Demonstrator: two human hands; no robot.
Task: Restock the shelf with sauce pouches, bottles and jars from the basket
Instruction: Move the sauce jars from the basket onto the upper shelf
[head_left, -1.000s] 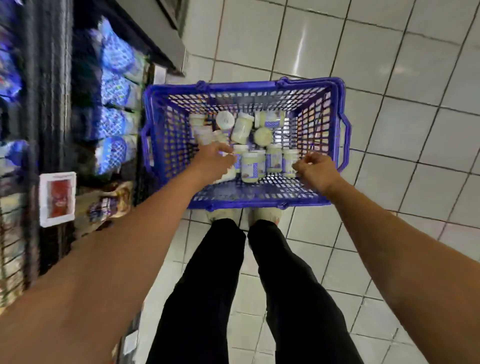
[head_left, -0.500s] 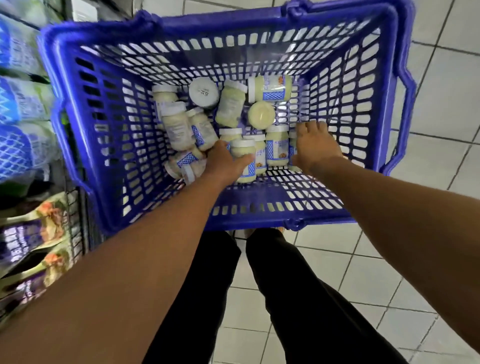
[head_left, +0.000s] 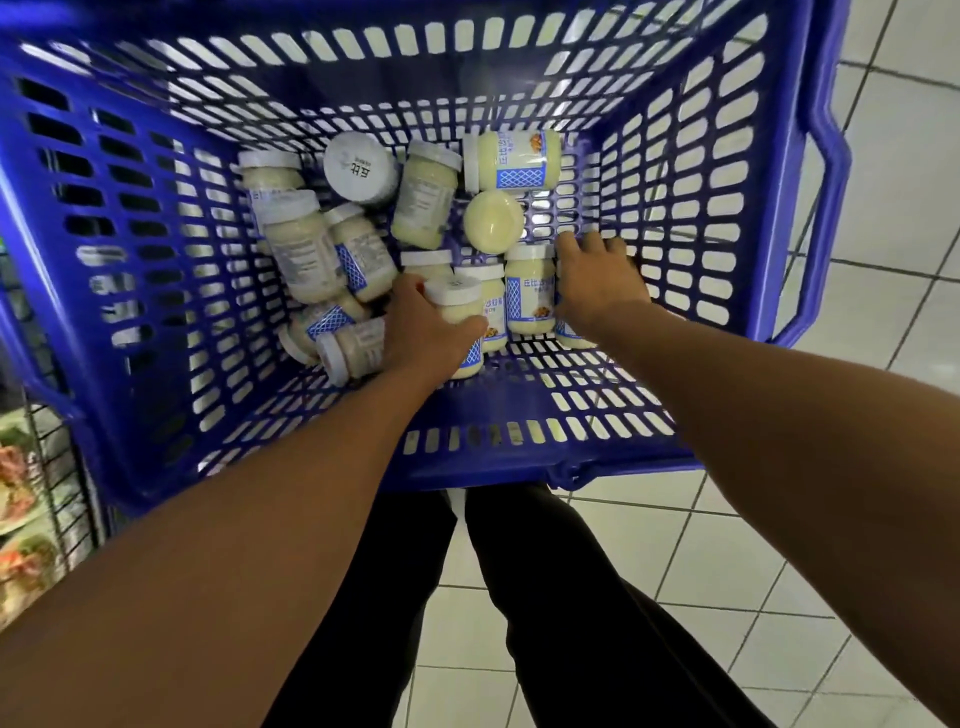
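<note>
Seen from the head view, the person is bent over the blue basket (head_left: 769, 171), which sits on the tiled floor (head_left: 893, 249) just past their feet. Both hands are down among the pale sauce jars (head_left: 426, 202). The left hand (head_left: 421, 332) is wrapped round an upright white-lidded jar (head_left: 457, 304) at the near end of the standing row, thumb on one side and fingers on the other. The right hand (head_left: 597, 283) lies over the jar at the row's right end, close to the basket's right wall, and I cannot tell whether its fingers have closed on it. To my eye the pick wants a straight lift. The standing jars touch shoulder to shoulder, so any sideways drag would likely topple the blue-labelled jar (head_left: 530, 301) between the two hands. A tipped jar (head_left: 353, 348) lies just beside the left wrist, with more leaning in a heap behind it, so that hand should come up rather than back. Overhead the way is open, but the mesh walls stand high all round and the near rim runs under both forearms. The jars must clear the rim before swinging left toward the shelf (head_left: 52, 467), of which only a wire edge and a few packets show.
</note>
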